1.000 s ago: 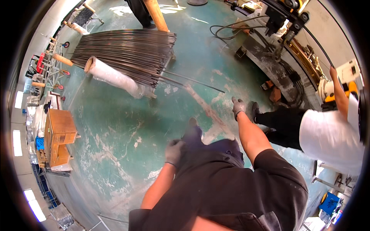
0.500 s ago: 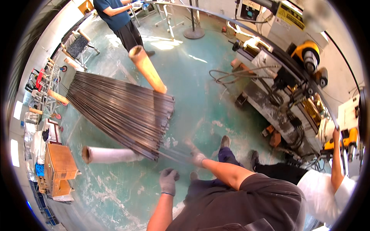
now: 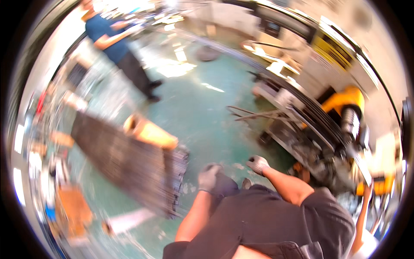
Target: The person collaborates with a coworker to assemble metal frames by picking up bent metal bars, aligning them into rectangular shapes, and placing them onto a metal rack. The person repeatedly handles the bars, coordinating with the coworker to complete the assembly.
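My left hand, in a grey work glove, hangs in front of my body with its fingers curled in, softened by motion blur. No object shows in it. My right hand, gloved too, is held a little farther right with the fingers closed, and nothing is visible in it. To the left of my hands lies a wide bundle of long dark metal bars, its uneven near ends closest to my left hand but apart from it. An orange-brown cardboard tube lies by the bars' far side.
A white-covered tube lies near the bundle, with a wooden cabinet farther left. On the right stands a long machine with a yellow motor housing. One person stands far left; another's arm shows lower right.
My view has turned right, and the bundle sits lower in it. Both hands have drawn away from the bars' ends. The right hand, earlier blurred by the bars, is now closed farther right.
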Demonstrator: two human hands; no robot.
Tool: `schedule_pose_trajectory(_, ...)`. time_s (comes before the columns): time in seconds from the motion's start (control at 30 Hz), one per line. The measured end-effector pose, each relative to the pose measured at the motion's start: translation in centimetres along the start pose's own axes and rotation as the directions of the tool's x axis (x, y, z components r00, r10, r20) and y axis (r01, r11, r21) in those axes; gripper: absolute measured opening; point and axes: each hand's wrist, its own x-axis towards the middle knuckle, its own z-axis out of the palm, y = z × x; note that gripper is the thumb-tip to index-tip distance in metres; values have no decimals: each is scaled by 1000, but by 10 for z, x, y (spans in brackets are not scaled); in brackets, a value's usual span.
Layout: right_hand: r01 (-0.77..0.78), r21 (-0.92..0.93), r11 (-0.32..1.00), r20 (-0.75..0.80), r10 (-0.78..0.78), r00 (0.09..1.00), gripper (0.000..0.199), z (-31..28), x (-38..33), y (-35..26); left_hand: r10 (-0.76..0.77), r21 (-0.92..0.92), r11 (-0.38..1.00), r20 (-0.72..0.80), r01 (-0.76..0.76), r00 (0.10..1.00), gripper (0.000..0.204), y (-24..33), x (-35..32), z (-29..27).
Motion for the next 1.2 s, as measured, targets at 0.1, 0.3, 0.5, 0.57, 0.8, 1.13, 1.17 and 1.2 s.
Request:
schedule_pose_trajectory(0.1,-20,-16,1000,-1,20,1000,50,13,41,33,-137,-126,980,118,152,983,16,41,61,16)
schedule_pose_trajectory(0.3,-247,383,890,-281,367,887,48,-16,31,63,-369,315,913,360,261,857,24,49,230,33)
schedule_pose_trajectory(0.5,-389,733,557,-234,745,624,49,9,-27,50,-389,310,913,463,266,797,15,166,353,70)
schedule_pose_trajectory(0.57,-416,760,500,-221,800,558,52,32,-28,57,-407,251,913,504,322,762,15,180,393,74)
schedule_pose_trajectory(0.8,-567,703,430,-44,821,569,56,110,3,72,-354,294,929,539,223,764,35,202,350,111)
schedule_pose_trajectory(1.13,-395,813,428,-152,811,565,57,8,40,-32,-476,347,875,492,337,729,38,215,404,84)
schedule_pose_trajectory(1.17,-352,840,412,-189,831,523,55,8,54,-39,-487,377,868,509,325,710,39,223,414,82)
schedule_pose_trajectory(1.2,-307,866,395,-220,852,475,54,13,69,-44,-504,401,856,506,326,700,39,232,425,79)
